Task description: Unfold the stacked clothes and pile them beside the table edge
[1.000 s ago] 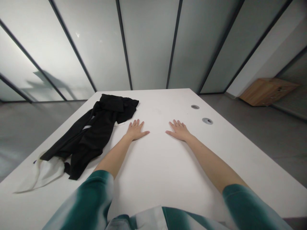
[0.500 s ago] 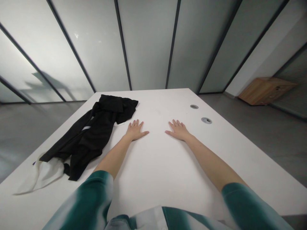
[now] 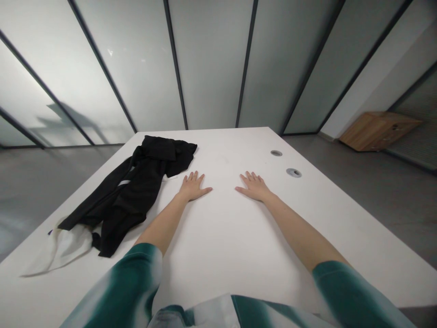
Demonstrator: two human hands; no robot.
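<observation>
While flat on the white table (image 3: 221,237), left hand (image 3: 193,187) and right hand (image 3: 254,186), fingers spread, empty, beside black garment (image 3: 136,187)

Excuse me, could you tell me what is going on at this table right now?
A person in teal sleeves rests both hands flat, palms down, on a white table. The left hand lies just beside a crumpled black garment without gripping it; whether they touch is unclear. A white cloth lies partly under the garment's near end. The right hand sits on bare tabletop, short of two round grommets.
</observation>
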